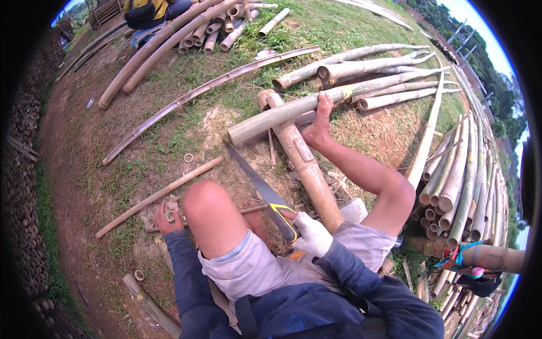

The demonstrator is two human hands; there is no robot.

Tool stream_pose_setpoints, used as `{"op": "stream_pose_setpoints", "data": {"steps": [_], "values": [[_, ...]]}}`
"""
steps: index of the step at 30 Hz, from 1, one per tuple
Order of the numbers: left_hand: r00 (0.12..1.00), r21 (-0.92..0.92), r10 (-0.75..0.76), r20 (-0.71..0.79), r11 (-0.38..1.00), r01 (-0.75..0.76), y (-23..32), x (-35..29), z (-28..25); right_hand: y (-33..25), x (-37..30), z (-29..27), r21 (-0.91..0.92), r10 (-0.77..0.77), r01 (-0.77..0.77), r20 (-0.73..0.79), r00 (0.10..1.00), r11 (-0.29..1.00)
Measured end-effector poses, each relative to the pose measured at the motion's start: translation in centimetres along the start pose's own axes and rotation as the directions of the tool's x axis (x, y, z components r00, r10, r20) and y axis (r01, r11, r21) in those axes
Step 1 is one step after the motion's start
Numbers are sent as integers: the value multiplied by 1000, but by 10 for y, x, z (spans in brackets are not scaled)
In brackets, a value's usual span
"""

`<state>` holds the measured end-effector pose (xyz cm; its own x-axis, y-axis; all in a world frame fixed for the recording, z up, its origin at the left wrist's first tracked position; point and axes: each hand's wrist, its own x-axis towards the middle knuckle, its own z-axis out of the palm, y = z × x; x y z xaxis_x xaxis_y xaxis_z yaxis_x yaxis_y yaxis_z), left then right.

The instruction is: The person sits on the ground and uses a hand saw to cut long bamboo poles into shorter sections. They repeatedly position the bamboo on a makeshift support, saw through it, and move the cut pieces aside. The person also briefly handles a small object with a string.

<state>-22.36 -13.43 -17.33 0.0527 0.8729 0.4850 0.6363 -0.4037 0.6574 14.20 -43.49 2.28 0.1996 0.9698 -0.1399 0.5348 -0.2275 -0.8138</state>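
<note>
My right hand (311,234), in a white knitted glove, is closed round the black and yellow handle of a handsaw (255,179). The saw's blade points away from me, its tip near the cut end of a thick bamboo pole (271,121). That pole lies across a bamboo log (302,161), and my bare foot (320,124) presses against it. Low at the left, beside my knee, my bare left hand (168,219) has its fingers curled about a small bamboo ring (170,215). A thin bamboo stick (161,196) lies on the ground just beyond that hand.
Several bamboo poles (389,70) lie at the far right, and a large stack (457,181) stands at my right. A split bamboo length (209,93) curves across the ground ahead. More bamboo (209,31) is piled at the back, near a seated person (152,11). A loose bamboo ring (188,157) lies on the dirt.
</note>
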Motion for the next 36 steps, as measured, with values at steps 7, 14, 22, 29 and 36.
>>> {"op": "stream_pose_setpoints", "data": {"steps": [7, 14, 22, 29, 36], "values": [[754, -223, 580, 308, 815, -535, 186, 151, 131, 6, -46, -4, 440, 199, -99, -186, 962, 892], [570, 76, 476, 670, 720, -690, 294, 159, 217, 61, -52, 31, 458, 274, -176, -158, 949, 871], [628, 204, 277, 727, 786, -583, 304, 167, 232, 79, -53, 28, 474, 238, -98, -244, 940, 875], [656, 237, 229, 719, 807, -541, 272, 164, 192, 73, -55, 24, 607, 296, -128, -185, 937, 785], [746, 350, 480, 463, 674, -651, 157, 159, 117, 54, -54, 0, 746, 383, -264, 13, 924, 612]]}}
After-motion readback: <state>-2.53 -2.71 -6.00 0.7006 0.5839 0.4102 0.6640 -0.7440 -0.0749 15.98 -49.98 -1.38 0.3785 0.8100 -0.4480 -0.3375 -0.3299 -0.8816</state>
